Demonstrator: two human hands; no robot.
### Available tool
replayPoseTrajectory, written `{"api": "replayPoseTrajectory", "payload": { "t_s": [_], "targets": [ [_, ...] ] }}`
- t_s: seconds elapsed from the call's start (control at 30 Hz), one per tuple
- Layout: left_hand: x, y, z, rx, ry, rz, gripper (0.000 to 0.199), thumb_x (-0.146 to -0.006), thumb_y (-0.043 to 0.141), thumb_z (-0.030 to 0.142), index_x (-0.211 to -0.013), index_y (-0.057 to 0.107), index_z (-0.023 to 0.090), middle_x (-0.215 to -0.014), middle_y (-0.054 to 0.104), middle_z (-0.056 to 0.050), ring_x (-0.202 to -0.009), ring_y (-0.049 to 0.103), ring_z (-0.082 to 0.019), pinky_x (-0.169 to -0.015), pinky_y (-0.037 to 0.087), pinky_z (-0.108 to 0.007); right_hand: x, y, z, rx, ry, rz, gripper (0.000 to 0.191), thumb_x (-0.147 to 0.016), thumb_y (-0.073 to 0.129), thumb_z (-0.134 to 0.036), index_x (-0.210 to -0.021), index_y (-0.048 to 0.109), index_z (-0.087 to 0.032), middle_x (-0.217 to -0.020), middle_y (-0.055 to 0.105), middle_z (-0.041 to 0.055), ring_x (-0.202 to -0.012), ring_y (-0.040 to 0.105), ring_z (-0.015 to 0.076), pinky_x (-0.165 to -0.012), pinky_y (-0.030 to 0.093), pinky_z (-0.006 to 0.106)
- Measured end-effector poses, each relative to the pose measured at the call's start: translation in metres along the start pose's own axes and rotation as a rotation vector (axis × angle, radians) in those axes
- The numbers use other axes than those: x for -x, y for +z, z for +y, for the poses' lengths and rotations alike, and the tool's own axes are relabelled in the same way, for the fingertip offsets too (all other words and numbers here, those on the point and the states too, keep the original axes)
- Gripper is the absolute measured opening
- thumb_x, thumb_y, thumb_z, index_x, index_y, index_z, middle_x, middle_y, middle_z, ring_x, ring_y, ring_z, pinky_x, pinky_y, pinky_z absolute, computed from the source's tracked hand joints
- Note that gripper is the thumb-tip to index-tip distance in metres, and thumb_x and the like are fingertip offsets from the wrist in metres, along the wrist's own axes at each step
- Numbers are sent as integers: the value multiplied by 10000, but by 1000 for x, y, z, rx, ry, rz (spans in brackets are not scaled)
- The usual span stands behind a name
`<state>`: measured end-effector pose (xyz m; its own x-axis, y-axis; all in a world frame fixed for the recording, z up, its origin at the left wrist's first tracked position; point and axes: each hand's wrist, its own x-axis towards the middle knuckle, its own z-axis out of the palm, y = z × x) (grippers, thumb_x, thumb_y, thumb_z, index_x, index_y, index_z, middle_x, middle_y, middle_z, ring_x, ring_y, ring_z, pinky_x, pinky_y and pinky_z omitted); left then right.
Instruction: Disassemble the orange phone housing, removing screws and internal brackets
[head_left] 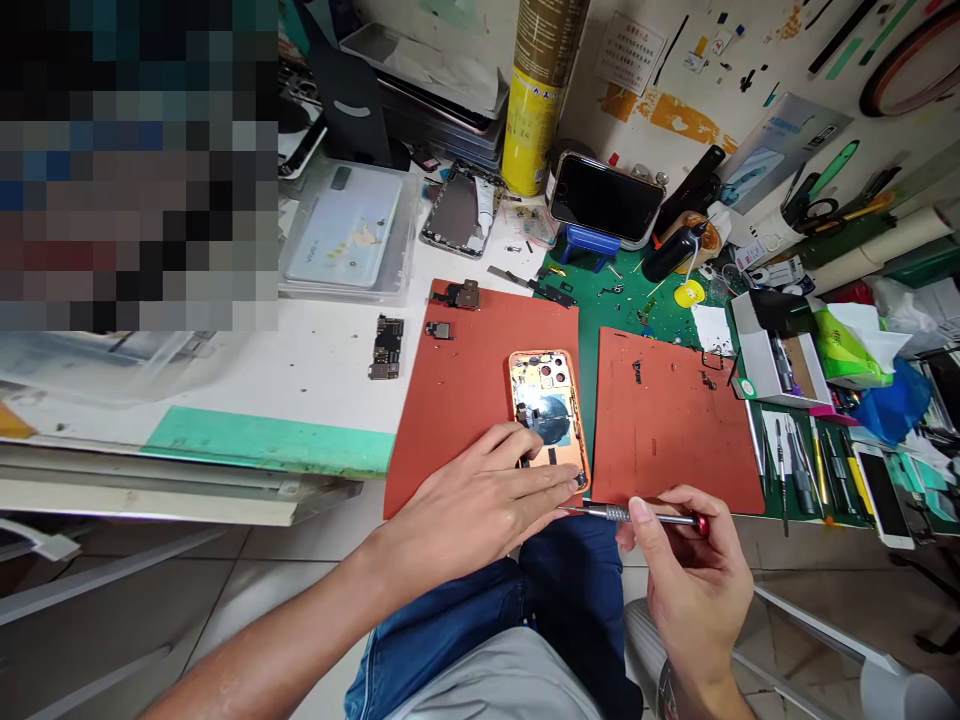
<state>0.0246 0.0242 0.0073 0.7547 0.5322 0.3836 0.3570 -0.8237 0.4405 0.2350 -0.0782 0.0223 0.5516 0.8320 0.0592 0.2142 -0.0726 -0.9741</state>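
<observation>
An opened phone housing (571, 425) with a gold-orange frame lies at the right edge of the left red mat (469, 400), its camera holes at the far end. My left hand (491, 490) lies over its near left part, fingers bent around and across it, gripping it. Between the thumb and fingers of my right hand (697, 570) is a thin screwdriver (619, 513) with a red end cap. It is held nearly level, its tip pointing left at the housing's bottom edge, near my left fingertips. Whether the tip touches the frame I cannot tell.
Camera modules (463, 295) sit at the left mat's top, with a logic board (386, 347) left of it. Small parts dot the right red mat (675, 430). Tools (821, 465) line the right side. Behind stand a propped phone (607, 195) and a yellow can (529, 130).
</observation>
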Motion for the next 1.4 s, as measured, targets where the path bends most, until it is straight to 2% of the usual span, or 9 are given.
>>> {"api": "replayPoseTrajectory", "payload": {
  "t_s": [0.47,0.7,1.03,1.3,1.4],
  "targets": [
    [2,1,0,4,-52,-35,317,-1128,559,346,-1375,725,236,-1195,823,-25,-1080,576,-232,-964,457,-348,0,1,-4,26,-100,-17,256,-862,897,-235,-1029,705,-214,-779,763,-17,-541,751,153,-575,658,243],
    [2,1,0,28,-52,-36,331,-1133,550,348,-1388,711,212,-1211,822,-2,-1064,549,-233,-957,460,-351,3,2,-3,54,-166,-9,253,-863,902,-241,-1023,708,-215,-790,776,-11,-555,762,165,-597,675,266],
    [3,1,-1,21,-32,-35,345,-1107,600,338,-1397,719,193,-1274,813,-27,-1077,555,-242,-987,475,-363,10,-3,0,165,-331,-10,281,-852,896,-165,-1059,723,-244,-828,806,-5,-591,778,183,-594,687,272],
    [4,1,-1,6,-22,-46,381,-1099,613,392,-1419,708,207,-1297,802,-47,-1088,570,-246,-1008,471,-385,10,-8,-3,172,-325,-31,272,-861,888,-159,-1064,727,-241,-828,795,-13,-601,771,175,-605,684,279],
    [4,1,-1,12,-22,-26,341,-1126,561,330,-1404,714,204,-1279,806,-27,-1070,561,-241,-977,464,-371,2,-17,-10,237,-413,28,308,-840,902,-144,-1088,744,-236,-855,805,-4,-623,770,177,-602,678,288]
  ]
}}
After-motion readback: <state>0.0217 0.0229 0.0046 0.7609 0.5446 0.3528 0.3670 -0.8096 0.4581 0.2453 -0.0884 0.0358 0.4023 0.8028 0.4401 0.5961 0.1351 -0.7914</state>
